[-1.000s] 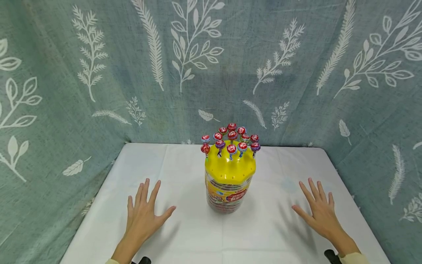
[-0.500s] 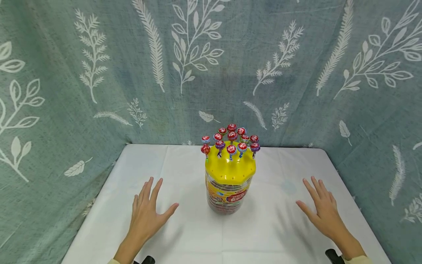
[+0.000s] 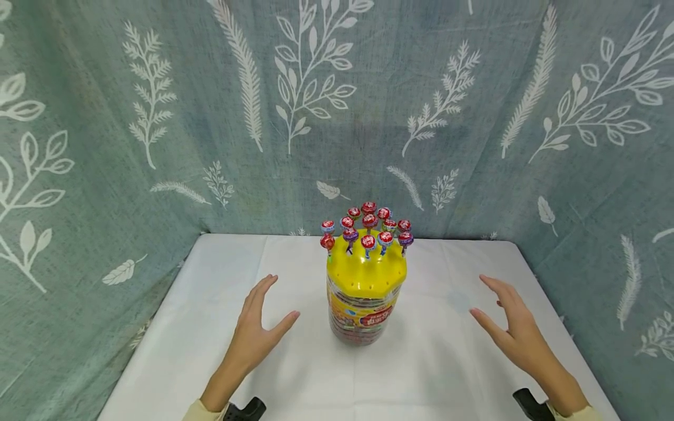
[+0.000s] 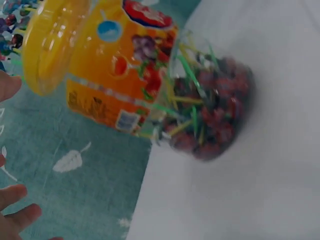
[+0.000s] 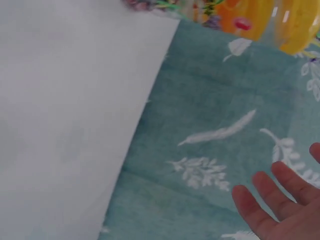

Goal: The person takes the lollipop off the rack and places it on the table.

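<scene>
A clear plastic jar (image 3: 363,318) with an orange-yellow label and a yellow lid (image 3: 365,272) stands upright in mid-table. Wrapped lollipops (image 3: 368,221) stick up from holes toward the back of the lid. Through the jar's wall in the left wrist view, more lollipops (image 4: 215,110) with green and yellow sticks show inside. My left hand (image 3: 255,330) is held to the left of the jar, apart from it, thumb spread toward it. To the jar's right, my right hand (image 3: 518,333) hovers farther off, thumb and fingers spread. Both hands hold nothing.
The jar stands on a white-covered table (image 3: 421,374). Behind and at both sides hangs a green-grey curtain (image 3: 337,117) with white leaf prints, meeting the table's back edge. Black wrist straps (image 3: 532,404) sit below the hands.
Both hands have turned so their palms face inward more, and the left hand has shifted right, closer to the jar. The jar and its lollipops keep their place on the table.
</scene>
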Demonstrator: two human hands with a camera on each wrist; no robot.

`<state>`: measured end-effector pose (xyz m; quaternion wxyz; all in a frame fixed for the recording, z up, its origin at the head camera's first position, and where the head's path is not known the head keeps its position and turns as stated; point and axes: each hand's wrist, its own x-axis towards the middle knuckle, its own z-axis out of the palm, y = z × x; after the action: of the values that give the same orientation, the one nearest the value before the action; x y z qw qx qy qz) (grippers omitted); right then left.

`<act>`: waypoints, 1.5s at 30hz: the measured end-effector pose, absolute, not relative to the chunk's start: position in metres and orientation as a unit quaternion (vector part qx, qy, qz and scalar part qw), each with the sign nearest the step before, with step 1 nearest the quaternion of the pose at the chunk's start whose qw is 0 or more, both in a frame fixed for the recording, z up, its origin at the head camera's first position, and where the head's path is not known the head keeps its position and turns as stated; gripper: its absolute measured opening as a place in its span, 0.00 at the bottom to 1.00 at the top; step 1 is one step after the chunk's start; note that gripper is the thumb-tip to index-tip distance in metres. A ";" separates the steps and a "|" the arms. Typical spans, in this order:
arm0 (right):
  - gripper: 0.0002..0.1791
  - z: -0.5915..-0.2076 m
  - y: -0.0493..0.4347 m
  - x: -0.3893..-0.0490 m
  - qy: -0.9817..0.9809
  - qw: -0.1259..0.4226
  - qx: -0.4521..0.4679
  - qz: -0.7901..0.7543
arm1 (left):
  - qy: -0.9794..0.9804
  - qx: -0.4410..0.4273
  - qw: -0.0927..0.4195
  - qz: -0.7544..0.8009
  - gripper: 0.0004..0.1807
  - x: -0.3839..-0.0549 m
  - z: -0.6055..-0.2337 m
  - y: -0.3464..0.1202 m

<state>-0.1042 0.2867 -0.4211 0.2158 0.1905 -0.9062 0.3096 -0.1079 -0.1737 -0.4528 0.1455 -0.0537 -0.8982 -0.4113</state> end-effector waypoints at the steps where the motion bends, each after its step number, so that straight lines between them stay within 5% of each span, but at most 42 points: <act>1: 0.41 -0.418 0.284 -0.104 -0.900 0.224 0.199 0.316 | -0.891 -0.061 0.147 -0.425 0.43 -0.109 -0.452 -0.171; 17: 0.39 -0.376 0.244 -0.118 -0.857 0.244 0.260 0.373 | -0.767 -0.156 0.127 -0.609 0.33 -0.123 -0.411 -0.123; 38: 0.32 -0.337 0.181 -0.138 -0.822 0.225 0.275 0.446 | -0.770 -0.165 0.020 -0.616 0.41 -0.145 -0.390 -0.087; 45: 0.30 -0.331 0.164 -0.145 -0.820 0.201 0.267 0.466 | -0.776 -0.164 0.023 -0.609 0.45 -0.145 -0.392 -0.083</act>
<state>-0.1449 0.1644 -0.3310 0.2005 0.2665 -0.8198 0.4656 -0.1448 -0.0831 -0.3918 0.0233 -0.1642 -0.7756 -0.6090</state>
